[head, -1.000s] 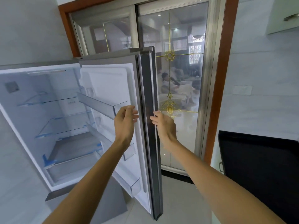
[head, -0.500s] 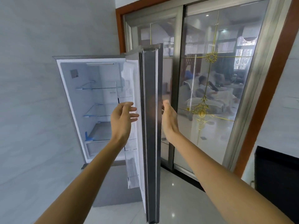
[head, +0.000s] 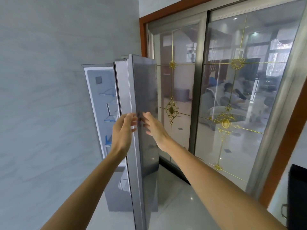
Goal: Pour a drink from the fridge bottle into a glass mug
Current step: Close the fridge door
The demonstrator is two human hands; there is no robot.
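The grey fridge door (head: 144, 90) stands partly ajar, edge-on to me, with a narrow strip of the white fridge interior (head: 103, 100) and its glass shelves showing to its left. My left hand (head: 123, 131) is at the door's inner edge, fingers straight and touching it. My right hand (head: 153, 128) lies flat against the door's outer face with straight fingers. No bottle or glass mug is visible in the head view.
A pale marbled wall (head: 49, 97) runs along the left. Sliding glass doors (head: 232, 97) in a brown frame with gold ornaments stand behind the fridge. A black object (head: 297, 196) sits at the lower right. The floor (head: 174, 205) is glossy white tile.
The fridge door has swung from wide open toward the fridge body, hiding most of the interior. Both hands followed it, and the view shifted right.
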